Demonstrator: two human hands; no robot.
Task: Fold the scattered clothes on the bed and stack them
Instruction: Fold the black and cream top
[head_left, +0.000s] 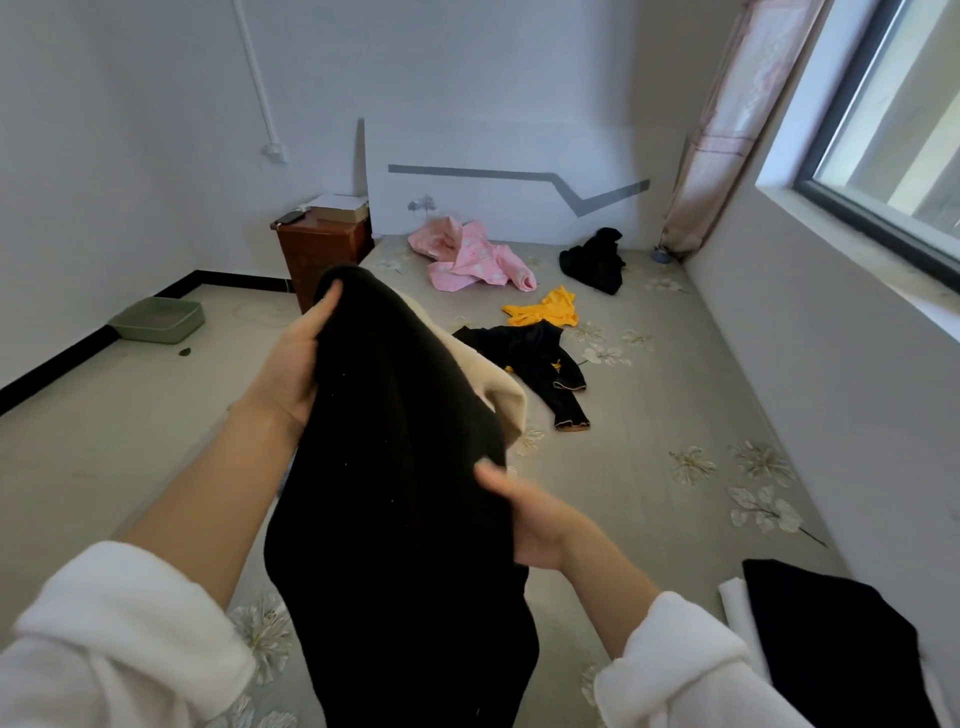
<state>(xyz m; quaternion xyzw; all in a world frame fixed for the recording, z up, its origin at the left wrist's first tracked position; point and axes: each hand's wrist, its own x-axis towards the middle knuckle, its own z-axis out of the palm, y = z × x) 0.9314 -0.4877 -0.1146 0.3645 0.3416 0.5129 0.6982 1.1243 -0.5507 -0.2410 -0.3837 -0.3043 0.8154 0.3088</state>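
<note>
From the head camera, the bed (649, 415) fills the middle and right of the picture, covered in a grey-beige sheet printed with pale flowers. It runs up to a white headboard (493, 156) with a grey angled stripe. White walls close the room, with a window (883, 130) and a pinkish curtain (727, 130) on the right. A wooden nightstand (319, 249) stands left of the headboard, and a green tray (158, 319) sits on the pale floor (104, 415).

The left hand (296, 364) grips the top of a black garment (395, 493) held above the bed's near end, thumb over the front. The right hand (524, 519) pinches its lower edge. Only that thumb shows (the fingers are behind the cloth). A cream inner side peeks out at the right, and the garment's bottom is cut off by the frame.

Four loose pieces lie on the bed: a pink garment (467, 257) and a black heap (595, 260) near the headboard, a yellow piece (545, 306), and a black top (535, 364) touching it. At the near right corner is a folded pile (831, 634), black over white, two layers visible and partly cut off.
</note>
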